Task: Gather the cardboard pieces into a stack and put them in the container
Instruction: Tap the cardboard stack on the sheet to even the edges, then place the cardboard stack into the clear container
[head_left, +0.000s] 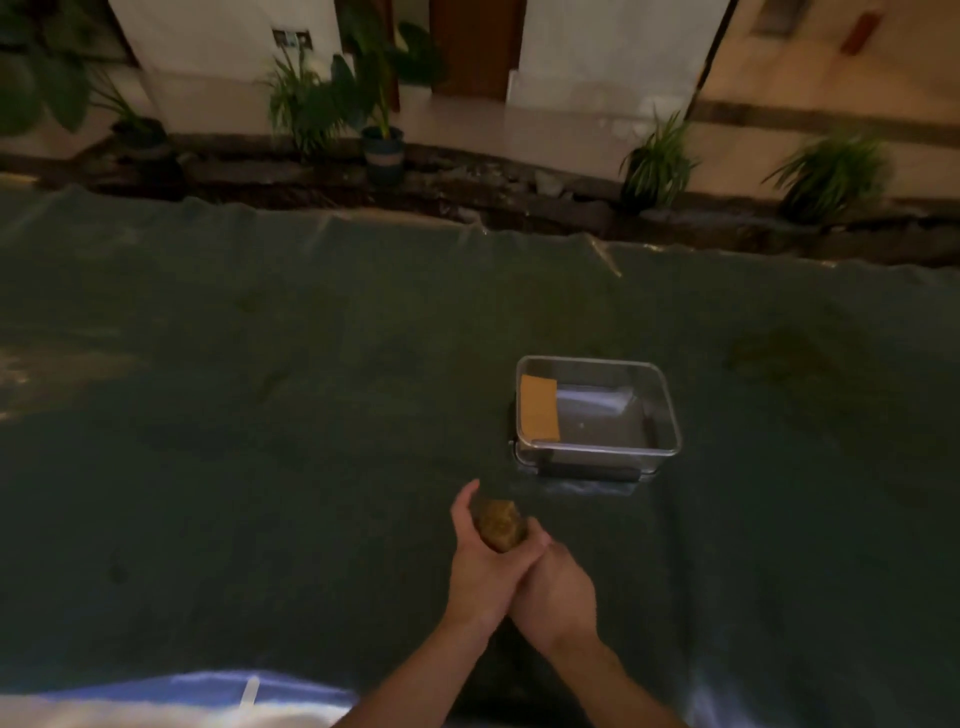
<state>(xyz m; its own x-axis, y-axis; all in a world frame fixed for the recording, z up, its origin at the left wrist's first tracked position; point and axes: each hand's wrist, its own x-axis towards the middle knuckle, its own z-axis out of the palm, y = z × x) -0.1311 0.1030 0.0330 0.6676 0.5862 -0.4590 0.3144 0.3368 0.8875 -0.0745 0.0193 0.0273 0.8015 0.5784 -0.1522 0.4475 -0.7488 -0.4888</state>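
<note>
- Both hands meet around a small stack of cardboard pieces (500, 526): the left hand (480, 561) cups it from the left with the thumb raised along its far edge, and the right hand (556, 587) presses in from the right, fingers laid over the left hand's fingers. Each grip is closed on the stack.
- The stack sits between the palms, just above the dark green cloth (260, 415) that covers the tabletop, a little short of the container (597, 410) and to its left.
- What could go wrong, as I judge it: the pieces are thin and loose, so squeezing unevenly could make one slide out and fall on the cloth; the container looks light and could be nudged by a hand catching its rim.
- The cardboard looks brown, matte and flat, its corners blurred here, so the number of pieces cannot be told.
- The container is clear, hard and glossy, rectangular with rounded corners and a clip on its near side. One tan cardboard piece (540, 408) already leans against its left inner wall.
- The cloth is soft, creased and faintly stained.
</note>
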